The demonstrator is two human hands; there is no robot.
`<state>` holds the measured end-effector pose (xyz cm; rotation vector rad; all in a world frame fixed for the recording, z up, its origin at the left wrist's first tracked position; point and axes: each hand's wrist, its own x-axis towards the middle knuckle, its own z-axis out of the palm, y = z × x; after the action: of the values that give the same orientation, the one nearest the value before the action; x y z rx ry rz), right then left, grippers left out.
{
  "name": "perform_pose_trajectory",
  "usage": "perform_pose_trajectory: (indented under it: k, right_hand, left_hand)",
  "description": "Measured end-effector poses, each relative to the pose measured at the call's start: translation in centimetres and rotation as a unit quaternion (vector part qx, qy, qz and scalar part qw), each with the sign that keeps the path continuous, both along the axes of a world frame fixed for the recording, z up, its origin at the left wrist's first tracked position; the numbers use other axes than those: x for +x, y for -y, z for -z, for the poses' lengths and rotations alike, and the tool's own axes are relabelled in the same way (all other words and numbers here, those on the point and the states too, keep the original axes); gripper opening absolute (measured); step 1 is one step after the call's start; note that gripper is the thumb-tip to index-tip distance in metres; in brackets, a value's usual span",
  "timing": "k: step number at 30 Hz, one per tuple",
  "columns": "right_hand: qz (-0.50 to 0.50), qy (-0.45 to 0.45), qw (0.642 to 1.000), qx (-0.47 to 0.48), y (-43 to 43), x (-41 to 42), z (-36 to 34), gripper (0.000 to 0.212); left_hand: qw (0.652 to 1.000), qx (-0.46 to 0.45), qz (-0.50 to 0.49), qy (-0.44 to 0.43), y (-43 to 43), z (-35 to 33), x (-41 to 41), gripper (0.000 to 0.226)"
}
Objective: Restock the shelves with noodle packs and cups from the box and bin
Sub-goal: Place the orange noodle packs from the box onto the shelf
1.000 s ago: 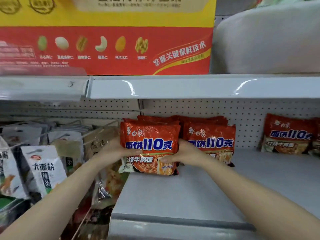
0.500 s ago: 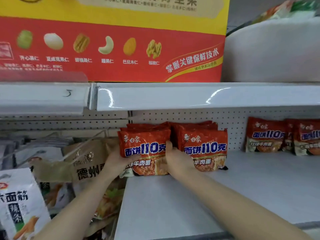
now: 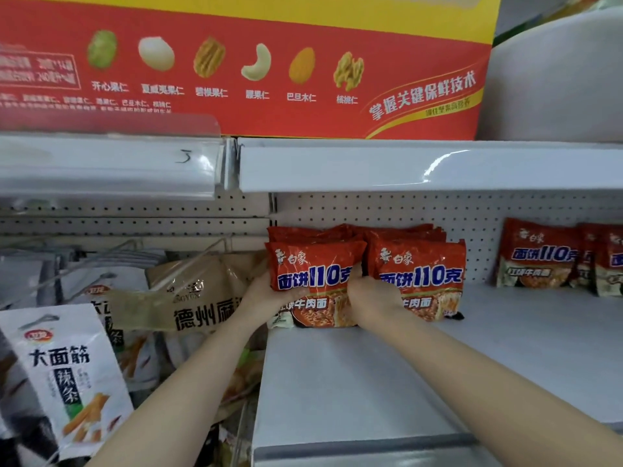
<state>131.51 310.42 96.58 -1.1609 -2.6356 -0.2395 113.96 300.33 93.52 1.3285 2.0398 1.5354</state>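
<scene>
At the back left of the white shelf [image 3: 387,375], against the perforated back panel [image 3: 472,214], a row of red noodle packs stands upright. The left hand [image 3: 266,293] and the right hand [image 3: 372,294] grip the front pack [image 3: 313,267] of the leftmost stack from either side, the left palm against its left edge and the right hand pressed into the narrow gap between this pack and the neighbouring stack [image 3: 421,274]. The fingers of both hands are closed around the pack's edges; the right fingers are mostly hidden behind the wrapper, so only the knuckles and thumb show. The pack's lower edge rests on the shelf, and more red packs stand directly behind it. The neighbouring stack touches it on the right, also upright.

Well apart, at the far right of the same shelf, more packs of the same kind [image 3: 539,254] lean against the back panel. The stretch of shelf between the two groups is bare.

Above, a second shelf's white front edge [image 3: 404,166] runs across the view, and on it stands a large red and yellow carton [image 3: 253,69] printed with pictures of nuts. To the left, in the next bay, white snack bags [image 3: 67,372] and a brown paper-coloured bag [image 3: 202,298] hang on wire hooks.
</scene>
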Motion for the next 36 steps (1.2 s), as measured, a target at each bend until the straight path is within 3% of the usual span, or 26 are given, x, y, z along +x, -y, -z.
perform_pose_trajectory:
  k: [7,10,13,19,25,36]
  right_hand:
    - [-0.037,-0.044,0.998,-0.014,-0.5,1.2,1.4,0.073]
    - [-0.076,-0.048,0.995,-0.030,-0.4,2.2,1.1,0.073]
    - [-0.115,-0.056,0.992,-0.012,0.1,3.7,0.3,0.071]
    - [-0.132,-0.107,0.984,0.050,-0.2,8.7,-1.3,0.070]
    - [-0.070,-0.129,0.987,0.062,-1.9,16.9,-1.7,0.069]
    - [0.111,-0.114,0.986,0.045,-1.5,43.4,-0.8,0.072]
  left_hand:
    - [0.996,0.035,-0.069,-0.050,-0.4,0.7,-0.5,0.105]
    - [0.986,0.022,-0.140,-0.082,0.0,0.7,-0.2,0.136]
    - [0.976,0.002,-0.186,-0.110,1.0,-1.0,1.9,0.147]
    - [0.962,0.009,-0.151,-0.229,1.6,-4.7,6.4,0.132]
    - [0.949,-0.046,0.005,-0.313,-0.3,-6.0,14.3,0.113]
    - [0.900,-0.039,0.235,-0.365,-8.5,-5.8,36.2,0.086]
